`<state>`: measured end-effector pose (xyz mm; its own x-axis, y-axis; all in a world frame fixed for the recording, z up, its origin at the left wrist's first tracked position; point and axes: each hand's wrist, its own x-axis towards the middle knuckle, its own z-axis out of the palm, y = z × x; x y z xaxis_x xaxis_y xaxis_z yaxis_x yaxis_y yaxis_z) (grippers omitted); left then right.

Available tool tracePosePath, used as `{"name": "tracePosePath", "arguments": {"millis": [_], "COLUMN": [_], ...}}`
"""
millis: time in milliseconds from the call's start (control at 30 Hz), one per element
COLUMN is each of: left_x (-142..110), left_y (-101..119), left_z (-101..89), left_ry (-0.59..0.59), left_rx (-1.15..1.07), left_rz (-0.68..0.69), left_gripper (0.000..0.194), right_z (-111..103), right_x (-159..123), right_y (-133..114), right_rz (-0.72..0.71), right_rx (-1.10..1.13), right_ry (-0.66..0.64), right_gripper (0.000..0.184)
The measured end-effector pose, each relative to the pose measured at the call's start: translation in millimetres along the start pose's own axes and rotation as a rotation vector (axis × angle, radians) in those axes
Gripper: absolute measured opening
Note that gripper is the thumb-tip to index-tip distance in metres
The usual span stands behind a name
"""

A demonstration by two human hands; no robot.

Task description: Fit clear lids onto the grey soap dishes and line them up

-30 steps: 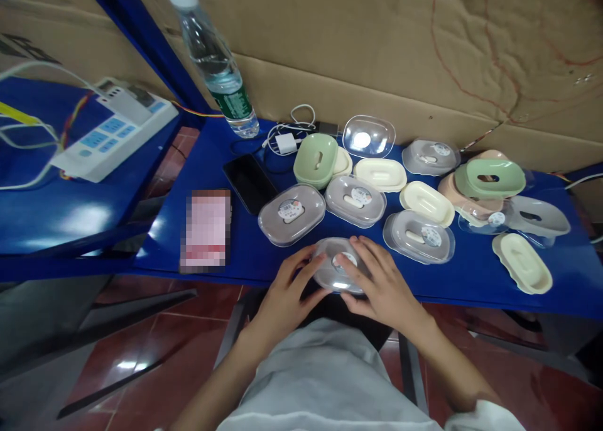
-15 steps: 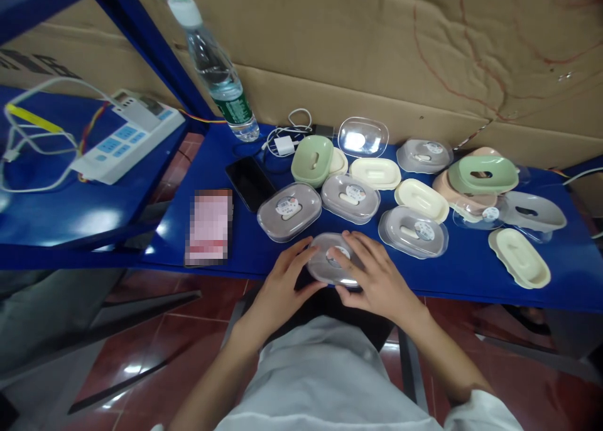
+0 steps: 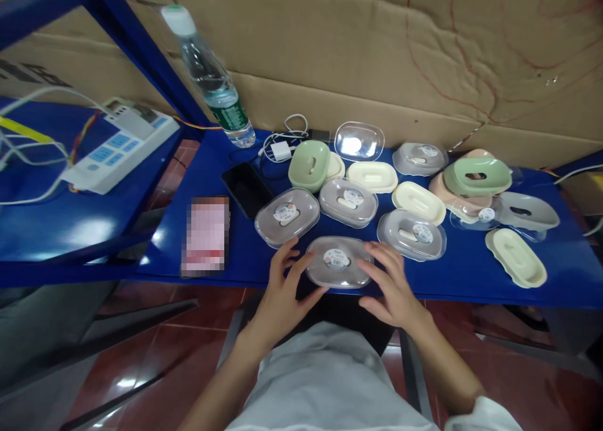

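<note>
A grey oval soap dish point(image 3: 340, 277) under a clear lid lies flat at the table's front edge, a round label on top. My left hand point(image 3: 284, 289) is at its left end, fingers spread, fingertips at the rim. At the right end is my right hand point(image 3: 394, 289), its fingers apart and partly over the lid. Behind them stand more lidded grey soap dishes: one at the left point(image 3: 287, 216), one in the middle point(image 3: 347, 201) and one at the right point(image 3: 412, 234). Cream trays point(image 3: 418, 201) and a green soap dish point(image 3: 308, 164) lie farther back.
A dark phone point(image 3: 247, 189) and a pixelated pink item point(image 3: 205, 236) lie at the left on the blue table point(image 3: 461, 274). A water bottle point(image 3: 219, 92), a charger point(image 3: 281, 150) and a clear lid point(image 3: 359, 141) are behind. Stacked dishes point(image 3: 478, 174) stand right; a power strip point(image 3: 117, 151) sits far left.
My right hand has drawn back to the right and its fingers cover less of the lid. The label now shows more fully. The view has shifted slightly.
</note>
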<state>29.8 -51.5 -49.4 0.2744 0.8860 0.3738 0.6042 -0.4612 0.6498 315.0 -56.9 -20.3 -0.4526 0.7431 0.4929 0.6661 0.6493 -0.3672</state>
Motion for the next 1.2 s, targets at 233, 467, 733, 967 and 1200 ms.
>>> {"name": "tracePosePath", "arguments": {"millis": [233, 467, 733, 967, 1200], "left_x": [1.6, 21.3, 145.0, 246.4, 260.0], "left_y": [13.9, 37.1, 19.2, 17.2, 12.3], "left_z": [6.4, 10.1, -36.0, 0.0, 10.4], "left_ry": [0.057, 0.065, 0.069, -0.310, -0.369], "left_rx": [0.134, 0.171, 0.394, 0.570, 0.539], "left_rz": [0.197, 0.258, 0.172, -0.194, -0.312], "left_gripper": [0.038, 0.045, 0.030, 0.043, 0.052], "right_z": [-75.7, -84.0, -1.0, 36.4, 45.6], "right_x": [25.9, 75.4, 3.8, -22.5, -16.2], "right_y": [48.9, 80.9, -27.1, -16.4, -22.3], "right_rz": [0.171, 0.238, 0.013, 0.132, 0.187], "right_rx": [-0.191, -0.363, -0.135, -0.159, -0.206], "right_ry": [0.085, -0.208, 0.075, 0.195, 0.252], "right_gripper": [0.035, 0.039, 0.056, 0.034, 0.027]}}
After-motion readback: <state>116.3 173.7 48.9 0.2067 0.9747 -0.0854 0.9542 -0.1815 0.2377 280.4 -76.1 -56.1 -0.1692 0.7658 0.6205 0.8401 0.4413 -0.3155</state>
